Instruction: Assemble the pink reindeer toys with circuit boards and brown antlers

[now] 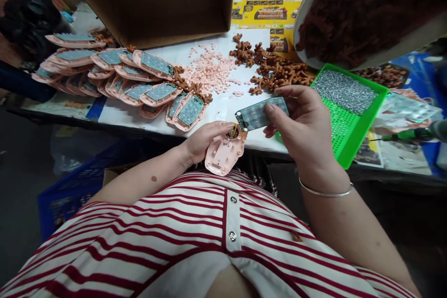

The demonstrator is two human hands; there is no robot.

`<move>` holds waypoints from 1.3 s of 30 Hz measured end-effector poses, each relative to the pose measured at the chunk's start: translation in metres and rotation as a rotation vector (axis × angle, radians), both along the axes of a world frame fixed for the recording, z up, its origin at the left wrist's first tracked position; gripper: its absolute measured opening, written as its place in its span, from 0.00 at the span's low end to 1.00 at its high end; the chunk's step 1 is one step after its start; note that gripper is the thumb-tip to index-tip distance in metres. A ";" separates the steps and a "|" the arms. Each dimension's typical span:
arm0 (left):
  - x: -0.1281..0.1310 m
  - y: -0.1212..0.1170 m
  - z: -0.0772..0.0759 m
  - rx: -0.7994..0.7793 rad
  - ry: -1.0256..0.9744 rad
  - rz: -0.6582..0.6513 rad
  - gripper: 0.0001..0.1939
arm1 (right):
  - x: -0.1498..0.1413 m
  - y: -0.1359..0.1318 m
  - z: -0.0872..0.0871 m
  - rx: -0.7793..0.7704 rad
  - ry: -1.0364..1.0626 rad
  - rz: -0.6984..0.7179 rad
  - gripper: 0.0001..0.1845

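Note:
My left hand (202, 139) grips a pink plastic shell (225, 152) at the table's near edge, its inside facing up with a small round part and yellow wires in it. My right hand (302, 125) pinches a green circuit board (260, 112) with a clear bubble keypad, held just above the shell and joined to it by the wires. Both hands are closed on their parts.
Several finished pink shells with keypads (139, 79) lie stacked at the left. Loose pink buttons (209, 72) and brown antler pieces (275, 72) cover the white table's middle. A green tray of screws (344, 95) sits right, an electric screwdriver (412, 135) beyond. A cardboard box (150, 0) stands behind.

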State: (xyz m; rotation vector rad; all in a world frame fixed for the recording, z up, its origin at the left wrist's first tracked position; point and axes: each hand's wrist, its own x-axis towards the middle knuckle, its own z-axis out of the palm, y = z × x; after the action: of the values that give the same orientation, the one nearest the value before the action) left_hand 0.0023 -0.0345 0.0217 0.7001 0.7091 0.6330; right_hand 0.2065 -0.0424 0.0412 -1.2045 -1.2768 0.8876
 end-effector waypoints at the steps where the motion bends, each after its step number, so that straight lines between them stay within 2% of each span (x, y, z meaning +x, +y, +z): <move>1: -0.001 0.000 0.000 -0.001 -0.009 -0.001 0.23 | 0.000 0.001 -0.001 -0.013 -0.005 -0.001 0.21; 6: 0.000 -0.001 0.004 -0.036 0.001 -0.089 0.23 | -0.001 0.003 0.001 -0.050 -0.056 -0.005 0.19; 15: 0.004 0.001 0.003 -0.120 0.050 -0.052 0.23 | -0.001 0.006 -0.004 -0.019 -0.177 0.024 0.18; 20: 0.004 0.000 0.000 -0.093 0.054 -0.075 0.22 | -0.008 0.005 0.000 -0.064 -0.053 -0.019 0.15; 24: 0.003 0.000 0.000 -0.035 0.037 -0.140 0.19 | -0.006 0.004 -0.003 -0.057 -0.144 -0.012 0.16; 30: 0.001 -0.001 0.001 -0.031 0.025 -0.173 0.21 | 0.001 0.002 -0.010 -0.012 -0.254 0.035 0.19; 35: -0.002 -0.001 0.001 -0.016 0.045 -0.148 0.21 | 0.002 0.000 -0.009 -0.009 -0.228 0.024 0.18; 39: -0.005 0.000 0.003 0.031 0.064 -0.142 0.27 | 0.002 -0.003 -0.009 -0.020 -0.201 0.018 0.18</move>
State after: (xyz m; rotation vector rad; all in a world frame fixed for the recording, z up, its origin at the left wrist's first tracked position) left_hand -0.0024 -0.0344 0.0244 0.7948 0.7028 0.4948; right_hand 0.2086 -0.0449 0.0326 -1.3259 -1.4440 0.8093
